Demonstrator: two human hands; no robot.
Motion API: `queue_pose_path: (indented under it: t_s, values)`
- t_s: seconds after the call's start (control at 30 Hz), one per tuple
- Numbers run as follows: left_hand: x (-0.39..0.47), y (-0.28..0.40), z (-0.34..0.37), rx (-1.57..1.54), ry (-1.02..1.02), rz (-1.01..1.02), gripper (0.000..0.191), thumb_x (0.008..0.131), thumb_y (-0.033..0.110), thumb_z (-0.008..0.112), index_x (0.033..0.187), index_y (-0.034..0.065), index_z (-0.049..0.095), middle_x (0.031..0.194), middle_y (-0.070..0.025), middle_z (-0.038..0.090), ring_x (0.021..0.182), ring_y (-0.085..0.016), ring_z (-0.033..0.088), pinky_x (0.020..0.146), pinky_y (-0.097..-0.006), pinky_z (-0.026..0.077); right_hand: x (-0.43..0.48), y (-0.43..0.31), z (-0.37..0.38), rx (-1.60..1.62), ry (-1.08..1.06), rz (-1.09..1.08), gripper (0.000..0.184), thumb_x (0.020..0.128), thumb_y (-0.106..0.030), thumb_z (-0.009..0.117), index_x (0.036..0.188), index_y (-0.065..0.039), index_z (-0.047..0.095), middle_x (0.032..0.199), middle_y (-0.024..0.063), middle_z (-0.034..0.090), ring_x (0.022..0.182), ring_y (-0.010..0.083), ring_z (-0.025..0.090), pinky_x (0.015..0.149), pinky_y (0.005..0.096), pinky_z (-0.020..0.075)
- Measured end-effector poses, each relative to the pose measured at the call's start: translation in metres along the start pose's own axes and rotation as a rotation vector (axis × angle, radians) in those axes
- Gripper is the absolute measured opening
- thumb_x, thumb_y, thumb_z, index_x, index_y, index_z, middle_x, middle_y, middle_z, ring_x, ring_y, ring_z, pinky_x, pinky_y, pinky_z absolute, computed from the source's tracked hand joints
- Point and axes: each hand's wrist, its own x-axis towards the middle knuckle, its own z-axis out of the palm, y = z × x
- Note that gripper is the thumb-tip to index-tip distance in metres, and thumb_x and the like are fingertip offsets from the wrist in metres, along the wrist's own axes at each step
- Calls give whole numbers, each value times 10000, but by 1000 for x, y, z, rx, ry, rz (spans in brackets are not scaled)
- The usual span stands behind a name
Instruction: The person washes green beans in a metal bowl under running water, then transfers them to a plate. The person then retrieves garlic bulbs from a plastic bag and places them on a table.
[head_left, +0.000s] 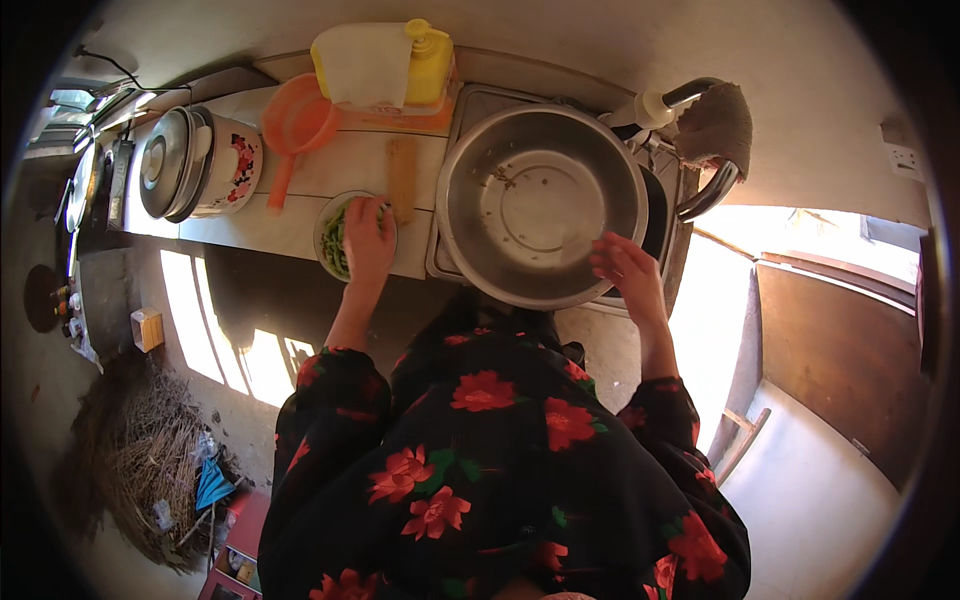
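Observation:
My left hand (367, 238) is over a white bowl (321, 268) of cut green vegetables (335, 238) at the counter's front edge. Its fingers bend down at the bowl's far right side, and their tips are partly hidden. A wide stainless steel basin (480, 247) sits over the sink area to the right of the bowl. Small bits of food and a little water lie on its bottom. Over the basin's right front rim hovers my right hand (628, 271), its fingers loosely bent and apart, with nothing visible in them.
A wooden board (401, 180) lies between bowl and basin. Behind stand an orange ladle (300, 120), a yellow pump bottle (427, 71) and a lidded floral pot (236, 165). A brown cloth (716, 131) hangs on the curved metal pipe (712, 191). Dry straw (154, 465) covers the floor at left.

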Motion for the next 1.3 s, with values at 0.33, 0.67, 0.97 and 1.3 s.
queue_pose_path:
  t_s: [0.33,0.67,0.97,1.3]
  values:
    - [-21,71,162,226,-712,232,265,865,53,532,1111,-9,611,1330,-198,506,1151,-351,570,851,-410,554,127,104,86,-1347,-159,-224,263,844,-197,667,1071,-64,656,951,202,665,883,407,651,784,499,534]
    - [-26,54,199,254,-707,303,170,866,105,535,1012,36,587,847,-166,693,742,-326,710,612,-432,573,140,155,98,-1315,-434,-148,231,882,-186,559,1026,-88,710,1012,221,697,950,379,681,845,502,536]
    - [-25,57,198,72,-716,154,193,856,109,545,1021,14,578,894,-205,680,806,-368,694,689,-471,553,137,101,76,-1156,12,-302,281,823,-139,650,1103,-123,665,1036,173,678,926,384,666,825,500,539]
    - [-30,61,185,-691,-766,-616,218,892,80,501,999,7,676,775,-145,656,665,-269,643,625,-368,522,207,69,111,-1314,-66,-507,555,771,-152,719,1299,-162,550,1315,140,510,1244,344,504,1008,451,470]
